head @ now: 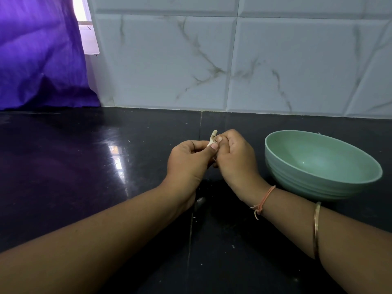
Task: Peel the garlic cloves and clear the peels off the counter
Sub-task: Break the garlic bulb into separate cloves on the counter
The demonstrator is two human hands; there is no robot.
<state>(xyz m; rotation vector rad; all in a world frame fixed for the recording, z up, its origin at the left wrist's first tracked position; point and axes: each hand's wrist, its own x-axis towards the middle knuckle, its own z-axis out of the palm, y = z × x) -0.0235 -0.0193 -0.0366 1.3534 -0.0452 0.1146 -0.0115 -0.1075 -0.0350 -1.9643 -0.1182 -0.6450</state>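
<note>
We are holding a garlic clove (213, 139) in the air above the black bench (84, 166), near the green bowl (318, 183) and to its left. Our left hand (188, 164) is pinching the clove's lower end, its grip clamped on it between the thumb and curled fingers. Our right hand (233, 160) is gripping the clove's upper part, its grip also clamped, with a flap of papery skin sticking up past the fingertips. The two hands are touching each other. The bowl is standing upright on the bench, near the right wrist but apart from it. A thread bracelet (266, 198) is circling that wrist, and a thin bangle (316, 228) is sitting further up the forearm. Behind, a tiled wall (275, 60) is meeting the bench, and a purple curtain (42, 56) is hanging at the far left.
</note>
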